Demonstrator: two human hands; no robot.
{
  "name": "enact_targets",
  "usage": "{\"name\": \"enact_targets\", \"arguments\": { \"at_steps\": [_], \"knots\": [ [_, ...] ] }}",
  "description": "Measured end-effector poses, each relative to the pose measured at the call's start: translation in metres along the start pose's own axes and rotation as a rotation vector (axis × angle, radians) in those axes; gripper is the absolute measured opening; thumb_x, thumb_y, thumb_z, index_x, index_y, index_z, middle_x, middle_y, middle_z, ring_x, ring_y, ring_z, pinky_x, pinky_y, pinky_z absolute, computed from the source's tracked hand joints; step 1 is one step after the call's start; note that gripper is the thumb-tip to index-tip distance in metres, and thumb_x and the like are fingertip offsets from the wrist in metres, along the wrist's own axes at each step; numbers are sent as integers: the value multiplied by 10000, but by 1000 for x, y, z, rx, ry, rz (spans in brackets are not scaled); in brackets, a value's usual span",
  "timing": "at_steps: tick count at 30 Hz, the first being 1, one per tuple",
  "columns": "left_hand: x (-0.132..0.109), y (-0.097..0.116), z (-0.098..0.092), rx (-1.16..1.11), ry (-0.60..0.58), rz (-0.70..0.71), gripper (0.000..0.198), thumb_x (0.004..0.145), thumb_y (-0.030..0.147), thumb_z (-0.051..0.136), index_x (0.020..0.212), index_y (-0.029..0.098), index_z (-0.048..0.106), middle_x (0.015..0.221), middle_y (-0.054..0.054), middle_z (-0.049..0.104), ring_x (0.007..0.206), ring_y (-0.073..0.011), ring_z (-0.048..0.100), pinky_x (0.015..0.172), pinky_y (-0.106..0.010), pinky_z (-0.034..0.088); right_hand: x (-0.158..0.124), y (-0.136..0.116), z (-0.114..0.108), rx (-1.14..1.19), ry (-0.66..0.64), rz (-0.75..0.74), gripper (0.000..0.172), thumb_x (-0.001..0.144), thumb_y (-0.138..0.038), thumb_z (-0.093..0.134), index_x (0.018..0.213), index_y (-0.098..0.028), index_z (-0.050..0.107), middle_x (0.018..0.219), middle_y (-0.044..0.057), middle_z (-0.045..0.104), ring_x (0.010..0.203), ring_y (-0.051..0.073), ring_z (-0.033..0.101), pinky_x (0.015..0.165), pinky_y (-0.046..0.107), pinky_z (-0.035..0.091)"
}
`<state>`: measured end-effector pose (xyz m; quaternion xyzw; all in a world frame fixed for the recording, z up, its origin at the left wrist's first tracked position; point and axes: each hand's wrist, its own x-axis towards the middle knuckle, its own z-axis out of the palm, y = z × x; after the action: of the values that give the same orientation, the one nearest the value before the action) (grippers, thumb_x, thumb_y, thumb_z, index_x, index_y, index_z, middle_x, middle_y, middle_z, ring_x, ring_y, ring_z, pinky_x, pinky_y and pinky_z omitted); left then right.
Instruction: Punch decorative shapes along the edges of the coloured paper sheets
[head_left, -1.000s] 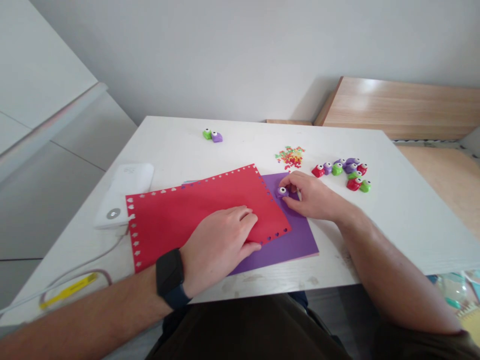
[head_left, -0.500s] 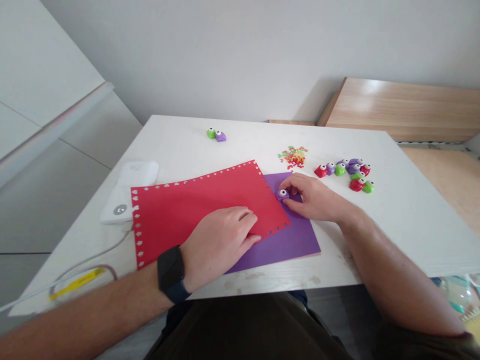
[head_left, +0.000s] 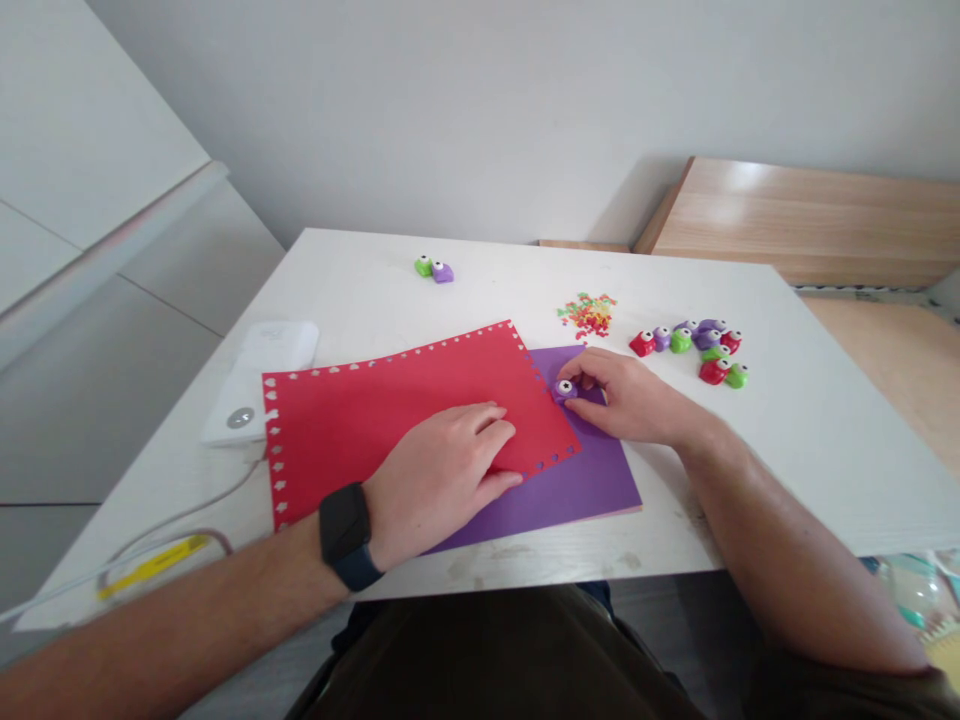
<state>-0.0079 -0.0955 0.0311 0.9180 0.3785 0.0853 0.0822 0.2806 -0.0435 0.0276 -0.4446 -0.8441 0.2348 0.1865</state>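
**Evidently at the edge: purple punch (head_left: 565,392) against the right side of the red sheet (head_left: 360,430)**

The step in hand looks like punching a border. The right hand (head_left: 626,395) grips the small punch between thumb and fingers, over the purple sheet (head_left: 577,490) that lies partly under the red one. The left hand (head_left: 435,480) rests palm down on the red sheet, fingers loosely bent, gripping nothing visible.

Cut-outs run down the right edge from the far corner to the punch; between it and the near corner the edge looks uncut. Whether the paper sits fully in the slot cannot be told. The next move seems to call for lining up the spacing, holding the sheet steady with the left hand, and a firm thumb press.
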Motion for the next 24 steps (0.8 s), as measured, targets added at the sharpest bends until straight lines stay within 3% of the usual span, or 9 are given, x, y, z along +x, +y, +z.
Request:
{"name": "enact_targets", "arguments": {
  "at_steps": [4,10,24],
  "knots": [
    [-1,-1,2,-17,2,-18,472,948,488,752,1282,161,685,1423,-144,683,1292,-312,664,1104,-452,554,0,2,1,-35,19,-9,254,870,-150,701,1116,-212,703,1017,59,716,875,203,649,819,350,517],
    [2,0,1,-30,-9,-49,471,936,464,774,1283,156,693,1384,-141,708,1260,-311,687,1067,-448,581,0,3,1,-50,33,-24,241,871,-148,698,1106,-203,700,1013,68,716,881,211,650,825,360,523],
    [3,-2,0,-22,19,-16,257,1023,318,669,1226,162,690,1278,-119,752,1130,-274,735,940,-402,603,0,3,2,-37,33,-8,250,870,-166,705,1118,-197,709,994,62,711,859,202,650,800,340,519]
  ]
}}
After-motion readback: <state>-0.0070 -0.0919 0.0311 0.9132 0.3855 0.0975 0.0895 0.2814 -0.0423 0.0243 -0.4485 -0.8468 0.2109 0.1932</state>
